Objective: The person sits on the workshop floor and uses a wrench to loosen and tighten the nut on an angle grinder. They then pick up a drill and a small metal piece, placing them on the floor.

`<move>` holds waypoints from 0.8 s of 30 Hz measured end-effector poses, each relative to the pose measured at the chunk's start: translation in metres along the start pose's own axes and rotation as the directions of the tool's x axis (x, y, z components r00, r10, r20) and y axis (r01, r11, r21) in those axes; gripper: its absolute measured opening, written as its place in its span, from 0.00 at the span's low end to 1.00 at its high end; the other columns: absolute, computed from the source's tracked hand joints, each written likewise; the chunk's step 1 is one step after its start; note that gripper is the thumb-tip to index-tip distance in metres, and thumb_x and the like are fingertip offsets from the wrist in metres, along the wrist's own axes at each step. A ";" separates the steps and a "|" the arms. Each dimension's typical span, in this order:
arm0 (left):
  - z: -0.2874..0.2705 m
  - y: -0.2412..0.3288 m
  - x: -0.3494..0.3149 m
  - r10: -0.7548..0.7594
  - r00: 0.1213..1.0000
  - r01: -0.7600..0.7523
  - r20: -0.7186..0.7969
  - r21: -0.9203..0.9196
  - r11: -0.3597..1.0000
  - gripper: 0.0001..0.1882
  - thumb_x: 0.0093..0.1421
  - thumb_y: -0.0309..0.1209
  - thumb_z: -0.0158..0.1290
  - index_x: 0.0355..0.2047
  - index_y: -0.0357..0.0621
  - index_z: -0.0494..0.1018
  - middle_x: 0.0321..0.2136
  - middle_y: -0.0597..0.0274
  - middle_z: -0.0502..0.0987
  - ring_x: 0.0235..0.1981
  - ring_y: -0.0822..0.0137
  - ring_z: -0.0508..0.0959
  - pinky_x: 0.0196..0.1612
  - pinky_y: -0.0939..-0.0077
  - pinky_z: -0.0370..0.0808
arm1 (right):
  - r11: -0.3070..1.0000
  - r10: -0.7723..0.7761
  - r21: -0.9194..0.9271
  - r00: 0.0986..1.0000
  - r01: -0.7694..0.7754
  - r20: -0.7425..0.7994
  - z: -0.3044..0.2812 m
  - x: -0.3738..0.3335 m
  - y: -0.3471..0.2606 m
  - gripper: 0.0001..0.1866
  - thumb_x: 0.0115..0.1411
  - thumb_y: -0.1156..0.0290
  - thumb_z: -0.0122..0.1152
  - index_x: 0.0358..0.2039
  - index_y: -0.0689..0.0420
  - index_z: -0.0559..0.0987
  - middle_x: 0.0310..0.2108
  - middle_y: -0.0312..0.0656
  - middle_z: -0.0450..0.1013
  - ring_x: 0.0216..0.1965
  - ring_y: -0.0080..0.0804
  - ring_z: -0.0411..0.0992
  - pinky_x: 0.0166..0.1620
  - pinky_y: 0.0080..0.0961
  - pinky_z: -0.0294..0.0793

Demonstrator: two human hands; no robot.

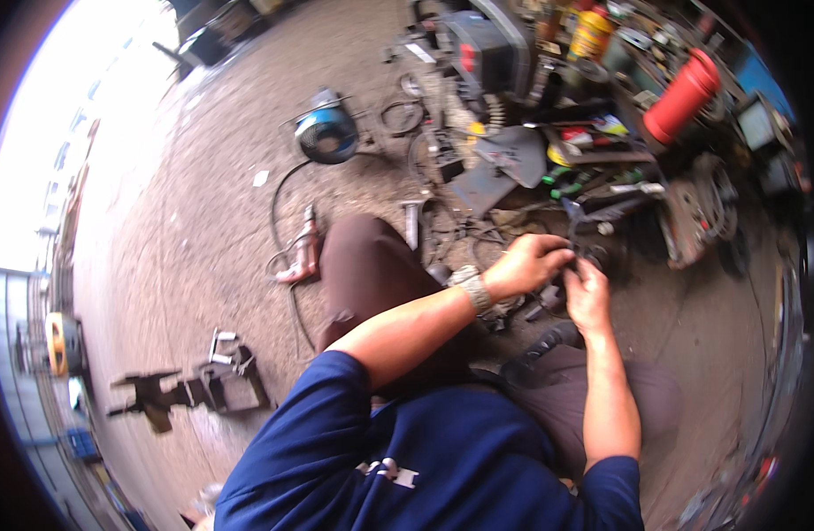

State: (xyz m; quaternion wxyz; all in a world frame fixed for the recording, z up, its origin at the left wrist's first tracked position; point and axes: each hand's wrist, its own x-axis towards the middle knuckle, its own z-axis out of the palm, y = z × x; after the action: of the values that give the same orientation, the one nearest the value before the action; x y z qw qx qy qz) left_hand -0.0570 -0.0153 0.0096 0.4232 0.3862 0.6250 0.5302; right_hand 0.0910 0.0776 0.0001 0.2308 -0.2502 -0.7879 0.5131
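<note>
My left hand [529,265], with a watch [472,288] on its wrist, reaches over to the right, and its thumb and fingers are pinched together. Close beside it, my right hand [588,296] is also closed, its fingertips almost meeting those of the left. Between the two sets of fingertips is a small dark thing, too small and blurred to name. Just beyond the hands, a dark thin strip or cable [573,217] shows. Loose dark metal parts [549,301] lie below the hands, partly hidden by them.
A red drill [305,252] and a blue round power tool [327,133] with cords lie on the floor ahead. Flat grey metal plates [513,155], a red cylinder [683,96] and a yellow bottle [590,35] are among the clutter at right. A metal bracket assembly [195,389] stands at left.
</note>
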 end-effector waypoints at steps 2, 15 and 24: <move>-0.006 0.005 0.001 0.076 0.997 -0.078 0.016 0.138 0.987 0.17 0.64 0.35 0.55 0.44 0.32 0.78 0.34 0.45 0.81 0.36 0.63 0.82 0.42 0.66 0.76 | 0.997 0.066 0.047 0.998 -0.066 0.016 -0.001 -0.004 -0.011 0.07 0.63 0.77 0.53 0.37 0.66 0.79 0.28 0.38 0.75 0.31 0.21 0.69 0.36 0.25 0.70; -0.170 0.052 -0.113 0.368 0.716 -0.146 -0.593 0.388 0.910 0.12 0.62 0.30 0.57 0.42 0.34 0.79 0.33 0.55 0.83 0.37 0.69 0.82 0.41 0.73 0.77 | 0.967 0.223 0.070 0.947 -0.244 0.230 -0.045 -0.024 -0.026 0.11 0.68 0.69 0.56 0.43 0.65 0.77 0.27 0.39 0.75 0.26 0.23 0.72 0.31 0.21 0.73; -0.320 -0.298 -0.248 -0.478 0.341 0.930 -0.809 0.214 0.300 0.30 0.58 0.45 0.59 0.51 0.32 0.70 0.48 0.34 0.76 0.51 0.41 0.77 0.55 0.54 0.73 | 0.678 0.735 -0.361 0.598 -0.640 0.320 -0.042 -0.071 0.057 0.10 0.63 0.77 0.56 0.42 0.71 0.78 0.23 0.42 0.76 0.21 0.22 0.72 0.28 0.21 0.72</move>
State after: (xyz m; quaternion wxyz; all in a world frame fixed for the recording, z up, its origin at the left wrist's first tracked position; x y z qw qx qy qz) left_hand -0.2825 -0.3950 -0.2308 0.2289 -0.0332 0.9682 0.0949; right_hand 0.1811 0.0821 -0.0450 -0.1980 -0.4355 -0.7085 0.5188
